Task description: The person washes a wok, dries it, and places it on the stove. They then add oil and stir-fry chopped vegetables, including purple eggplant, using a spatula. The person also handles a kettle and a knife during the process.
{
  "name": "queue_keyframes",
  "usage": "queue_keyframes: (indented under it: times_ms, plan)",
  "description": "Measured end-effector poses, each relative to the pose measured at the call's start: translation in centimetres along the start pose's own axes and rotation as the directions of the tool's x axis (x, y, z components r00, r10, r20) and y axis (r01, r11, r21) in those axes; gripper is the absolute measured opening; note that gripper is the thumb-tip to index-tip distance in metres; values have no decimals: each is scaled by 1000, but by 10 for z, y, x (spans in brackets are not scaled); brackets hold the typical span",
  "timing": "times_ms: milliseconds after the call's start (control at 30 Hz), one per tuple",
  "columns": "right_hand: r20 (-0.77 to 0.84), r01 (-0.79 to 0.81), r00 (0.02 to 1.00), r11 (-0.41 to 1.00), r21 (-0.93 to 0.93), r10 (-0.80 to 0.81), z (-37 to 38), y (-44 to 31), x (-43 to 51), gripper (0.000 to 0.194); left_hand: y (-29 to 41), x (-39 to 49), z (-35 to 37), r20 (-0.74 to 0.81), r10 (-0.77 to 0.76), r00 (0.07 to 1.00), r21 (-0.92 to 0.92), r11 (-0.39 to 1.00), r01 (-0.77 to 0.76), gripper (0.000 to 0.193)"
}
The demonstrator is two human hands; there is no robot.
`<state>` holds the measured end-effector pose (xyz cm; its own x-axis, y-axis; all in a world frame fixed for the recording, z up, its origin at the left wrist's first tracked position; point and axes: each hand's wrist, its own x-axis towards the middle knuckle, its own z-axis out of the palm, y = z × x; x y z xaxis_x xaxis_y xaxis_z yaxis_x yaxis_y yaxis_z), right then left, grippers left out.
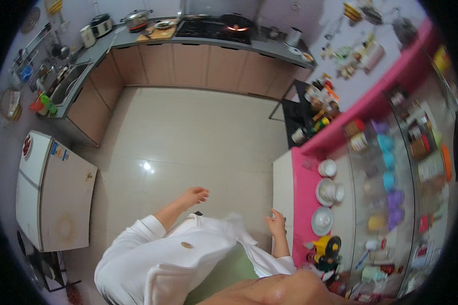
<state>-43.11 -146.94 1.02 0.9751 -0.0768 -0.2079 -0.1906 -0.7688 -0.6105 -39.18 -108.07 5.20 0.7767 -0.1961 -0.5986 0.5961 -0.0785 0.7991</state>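
Note:
My left hand (pixel 197 196) hangs in front of my body above the tiled floor (pixel 183 129), its fingers loosely curled and nothing visible in it. My right hand (pixel 276 223) is beside the white front of a cabinet (pixel 283 183) with a pink top (pixel 300 213). Its fingers are spread and appear to hold nothing. Whether it touches the cabinet, I cannot tell. A white sleeve covers each upper arm, and the white jacket (pixel 171 259) hangs over a green garment (pixel 225 272).
Ahead, a wok (pixel 235 20) sits over a lit flame on the gas hob (pixel 198 30). A sink (pixel 69 84) is at the left, above a white refrigerator (pixel 66 202). A black rack (pixel 289 122) with bottles stands right. Bowls (pixel 327 167) and glass shelves (pixel 381 244) line the cabinet.

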Motion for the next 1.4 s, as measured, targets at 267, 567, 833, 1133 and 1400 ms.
queue_keyframes:
  times_ms: [267,567,833,1133,1400]
  plan:
    - [228,-36,972,994,-107,60,20,-85,200,52,53,89,-71,1,-25,1000,-100,995,25,32]
    - [322,403,886,898,-178,-333,74,-305,515,49,200,200,-215,-392,6,920,-360,919,-160,30]
    - [418,703,578,688,182,-701,144,-576,647,44,246,298,-347,-488,-222,844,-582,804,-124,33]
    - [339,633,715,772,58,-612,192,-617,761,49,407,449,-553,-431,-65,900,-497,849,-177,33]
    - [253,371,889,924,91,-382,203,-625,867,48,546,605,-637,-397,54,916,-481,838,-258,35]
